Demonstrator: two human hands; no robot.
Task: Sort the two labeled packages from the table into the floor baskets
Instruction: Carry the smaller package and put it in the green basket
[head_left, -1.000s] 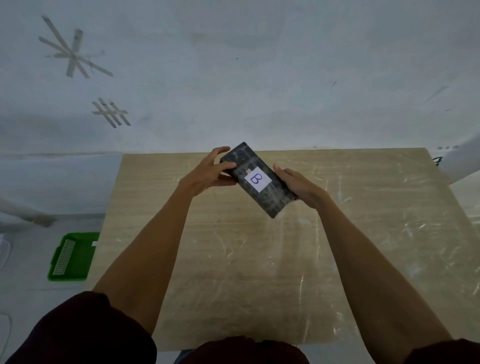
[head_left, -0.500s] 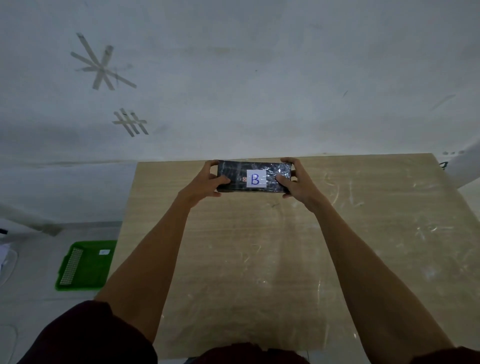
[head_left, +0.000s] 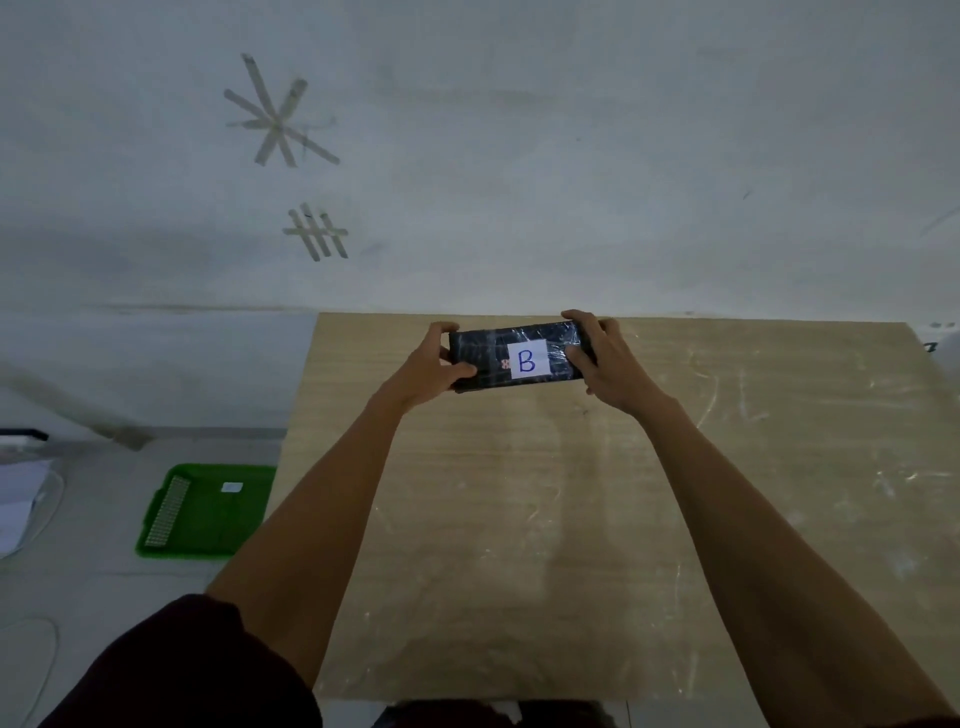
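A black package (head_left: 488, 358) wrapped in clear film carries a white label with a blue letter B. I hold it level above the far edge of the table, its label facing me. My left hand (head_left: 434, 366) grips its left end and my right hand (head_left: 605, 361) grips its right end. A green basket (head_left: 208, 512) sits on the floor to the left of the table, with a small white tag inside it. No second package is in view.
The wooden table (head_left: 623, 519) fills the middle and right, scratched and shiny. A grey wall with tape marks (head_left: 280, 117) rises behind it. White papers and a cable (head_left: 21, 499) lie on the floor at the far left.
The package turned from a diagonal tilt to level, label facing me, with a hand on each end. It stays level now, and the view has shifted left slightly.
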